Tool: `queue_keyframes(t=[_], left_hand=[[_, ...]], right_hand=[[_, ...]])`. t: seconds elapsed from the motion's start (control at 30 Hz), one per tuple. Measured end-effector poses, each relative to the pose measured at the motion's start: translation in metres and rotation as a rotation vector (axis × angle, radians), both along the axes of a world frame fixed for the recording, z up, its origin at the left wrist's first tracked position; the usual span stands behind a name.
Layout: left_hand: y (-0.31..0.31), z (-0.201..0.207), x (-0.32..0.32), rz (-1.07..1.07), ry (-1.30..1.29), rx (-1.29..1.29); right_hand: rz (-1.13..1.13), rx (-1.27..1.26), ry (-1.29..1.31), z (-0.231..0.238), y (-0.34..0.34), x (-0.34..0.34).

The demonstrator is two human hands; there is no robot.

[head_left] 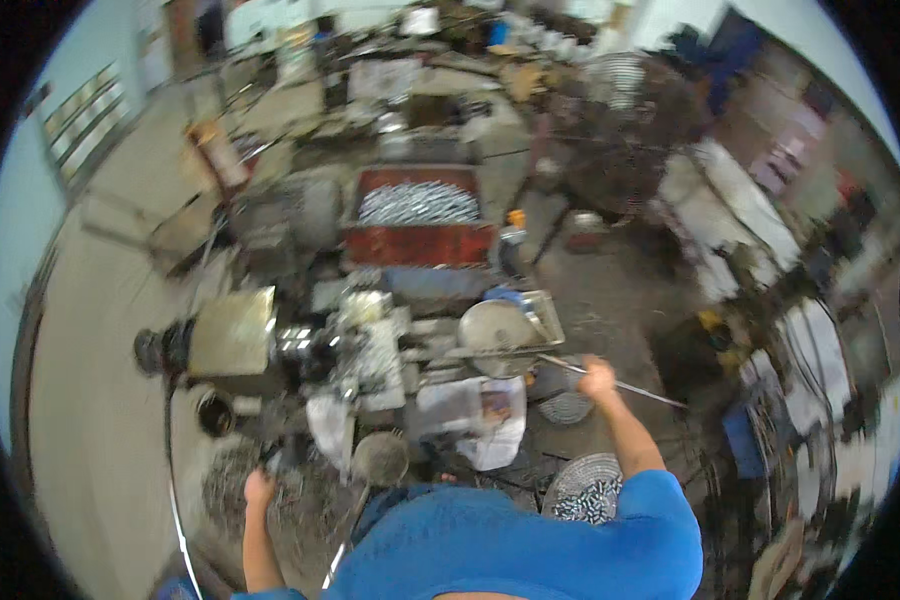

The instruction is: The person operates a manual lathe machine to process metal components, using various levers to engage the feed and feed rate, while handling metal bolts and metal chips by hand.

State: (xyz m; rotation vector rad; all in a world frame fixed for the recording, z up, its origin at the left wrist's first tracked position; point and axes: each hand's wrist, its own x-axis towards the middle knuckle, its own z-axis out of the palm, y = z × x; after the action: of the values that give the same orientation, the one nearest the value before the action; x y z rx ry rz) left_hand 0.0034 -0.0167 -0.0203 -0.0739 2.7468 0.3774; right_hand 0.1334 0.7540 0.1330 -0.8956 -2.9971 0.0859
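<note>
Much blur covers your left hand [259,487], lower left; its grasp cannot be told. Your right hand [597,376] clasps one rod [650,394] right of centre, partly hiding it; one red bin [420,245] stands upper centre.

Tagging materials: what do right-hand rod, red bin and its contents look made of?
Rod: probably bare metal, pale grey glint; blur leaves it open. Red bin: likely painted metal, dark worn-looking patches. Contents: apparently bright metal, silvery highlights.

Blurry left hand [259,488], grip unclear, and indistinct silvery pieces [418,203] in red bin [420,246].
</note>
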Motion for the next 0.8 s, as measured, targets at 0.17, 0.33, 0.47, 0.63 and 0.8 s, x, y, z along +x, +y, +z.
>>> queue_keyframes(t=[0.17, 0.33, 0.47, 0.63, 0.8], left_hand=[[0.016, 0.06, 0.069, -0.085, -0.195, 0.148], [0.108, 0.149, 0.127, 0.067, -0.335, 0.702], [0.158, 0.165, 0.156, -0.141, -0.246, 0.15], [0.15, 0.108, 0.158, -0.063, -0.096, 0.122], [0.143, 0.101, 0.155, -0.07, -0.064, 0.137]], right_hand=[[-0.186, 0.011, -0.282, -0.073, 0.068, 0.029], [-0.138, 0.181, -0.085, -0.107, 0.083, 0.047], [-0.19, 0.072, -0.088, -0.092, 0.039, 0.063], [-0.259, -0.031, 0.015, -0.088, -0.066, 0.106], [-0.389, -0.388, 0.089, -0.05, -0.149, 0.101]])
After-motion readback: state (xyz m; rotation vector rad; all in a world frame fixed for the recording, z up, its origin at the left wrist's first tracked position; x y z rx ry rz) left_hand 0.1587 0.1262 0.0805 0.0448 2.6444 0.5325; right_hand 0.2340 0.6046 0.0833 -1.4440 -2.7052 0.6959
